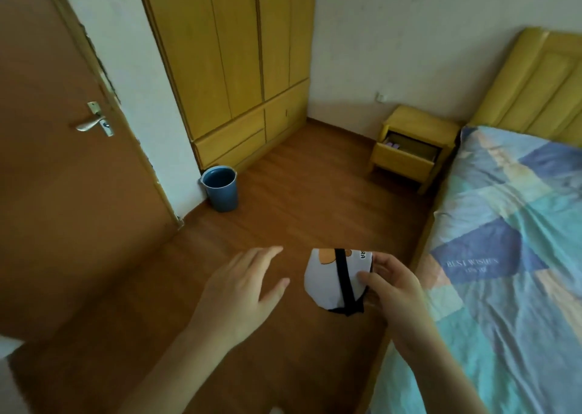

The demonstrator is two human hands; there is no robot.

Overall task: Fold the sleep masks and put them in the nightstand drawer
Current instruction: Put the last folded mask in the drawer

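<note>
A folded white sleep mask point(327, 278) with an orange print and a black strap across it hangs in the air over the floor, pinched at its right edge by my right hand point(393, 291). To the left of the mask my left hand point(245, 291) is apart from it, open, fingers spread, holding nothing. Far ahead beside the bed stands the yellow nightstand point(419, 124); its drawer point(403, 158) is pulled out, and something small and pale lies inside at the back left.
The bed point(510, 256) with a blue-green patchwork sheet runs along the right. A blue bucket point(219, 187) stands by the yellow wardrobe point(239, 67). A brown door point(63, 161) is at the left. Wooden floor lies between me and the nightstand.
</note>
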